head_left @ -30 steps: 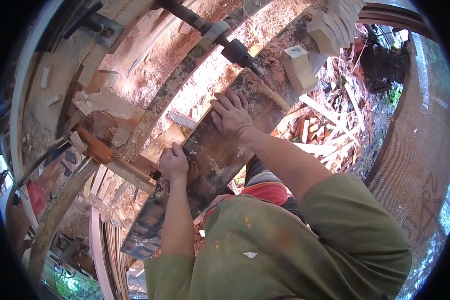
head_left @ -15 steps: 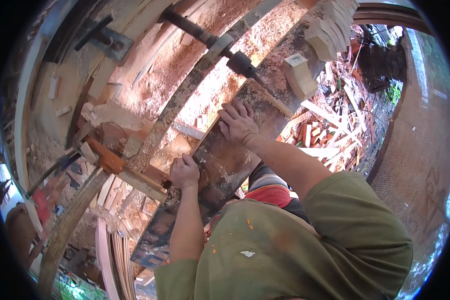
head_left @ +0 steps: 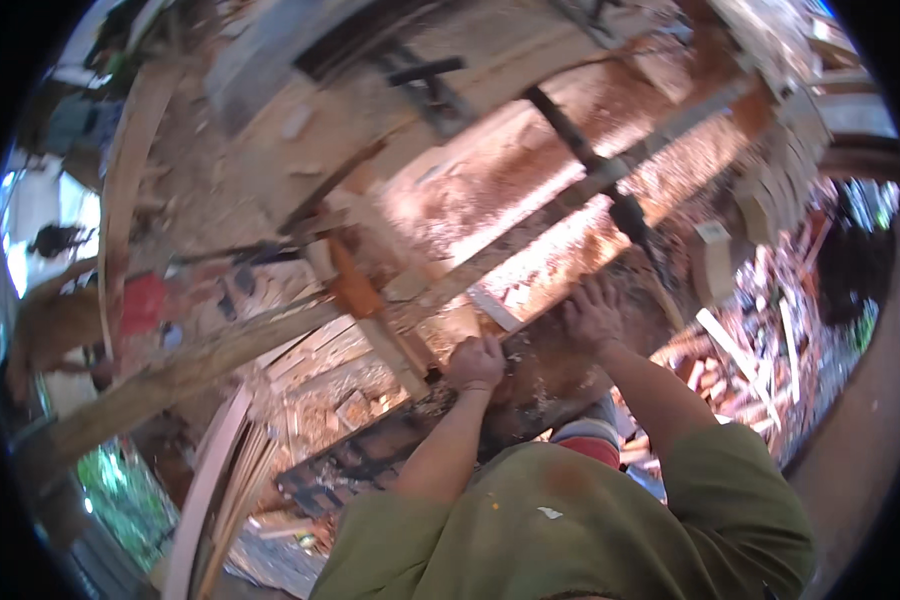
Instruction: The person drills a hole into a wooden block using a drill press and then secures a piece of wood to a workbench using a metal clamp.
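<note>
A long dark wooden board (head_left: 542, 395), dusted with sawdust, slants across in front of my body. My left hand (head_left: 476, 364) is closed in a fist at its far edge; whatever is inside the curled fingers is hidden. Farther right, my right hand (head_left: 595, 315) lies on the board with fingers apart, holding nothing. Beyond that hand, a dark metal bar with a thick round collar (head_left: 627, 217) reaches over the board, a pale wooden stick (head_left: 667, 305) at its near end. A pale wooden block (head_left: 712, 265) sits at the board's right end.
Several curved wooden pieces (head_left: 780, 190) are stacked at the far right. Wood offcuts (head_left: 745, 355) cover the ground below them. Past the board runs a long wooden rail (head_left: 535, 235) over heaped sawdust, with an orange-brown block (head_left: 353, 280) at its left. A thick pole (head_left: 185, 375) juts out leftward.
The view has swung, so the bench and both hands appear farther right and lower. Both hands keep their places on the board; more of the left side shows, somewhat blurred.
</note>
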Motion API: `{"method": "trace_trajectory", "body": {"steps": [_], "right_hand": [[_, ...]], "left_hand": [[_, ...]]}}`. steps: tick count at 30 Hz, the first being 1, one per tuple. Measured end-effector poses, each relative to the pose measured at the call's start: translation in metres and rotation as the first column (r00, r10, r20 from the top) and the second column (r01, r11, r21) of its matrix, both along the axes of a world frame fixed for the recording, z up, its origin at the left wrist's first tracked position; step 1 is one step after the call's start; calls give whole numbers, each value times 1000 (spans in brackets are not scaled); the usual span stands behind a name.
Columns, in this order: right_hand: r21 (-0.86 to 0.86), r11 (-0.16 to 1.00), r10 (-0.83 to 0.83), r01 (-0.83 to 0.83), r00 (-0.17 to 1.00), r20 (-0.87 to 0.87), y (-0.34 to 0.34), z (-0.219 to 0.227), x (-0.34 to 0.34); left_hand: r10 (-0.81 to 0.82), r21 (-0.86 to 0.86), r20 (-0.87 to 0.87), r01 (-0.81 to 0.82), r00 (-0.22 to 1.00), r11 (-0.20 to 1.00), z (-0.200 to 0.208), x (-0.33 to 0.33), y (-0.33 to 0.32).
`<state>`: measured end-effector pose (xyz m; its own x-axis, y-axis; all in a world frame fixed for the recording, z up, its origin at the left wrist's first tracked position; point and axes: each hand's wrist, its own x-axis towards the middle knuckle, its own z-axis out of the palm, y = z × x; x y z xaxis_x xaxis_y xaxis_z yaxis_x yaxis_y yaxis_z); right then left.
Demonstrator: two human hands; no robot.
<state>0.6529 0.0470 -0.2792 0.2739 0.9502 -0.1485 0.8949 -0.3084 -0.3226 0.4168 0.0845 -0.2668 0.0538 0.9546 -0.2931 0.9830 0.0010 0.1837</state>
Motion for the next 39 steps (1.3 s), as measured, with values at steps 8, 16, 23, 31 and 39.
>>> {"method": "trace_trajectory", "body": {"steps": [8,16,23,31,39], "right_hand": [[143,987,61,-76,993,106,3,2,0],[15,999,39,-40,995,91,1,-4,-1],[4,999,42,-42,993,115,0,-1,-4],[-31,997,70,-67,992,105,5,9,-2],[-16,998,63,-62,994,95,4,2,-1]], "left_hand": [[-28,8,97,27,995,1000,-2,-6,-4],[40,-22,123,-38,992,999,-14,-11,-7],[18,-44,187,-10,982,999,-6,-13,-7],[-1,-3,199,2,980,1000,-10,-11,-6],[22,-26,180,-18,983,1000,-5,-9,-5]]}}
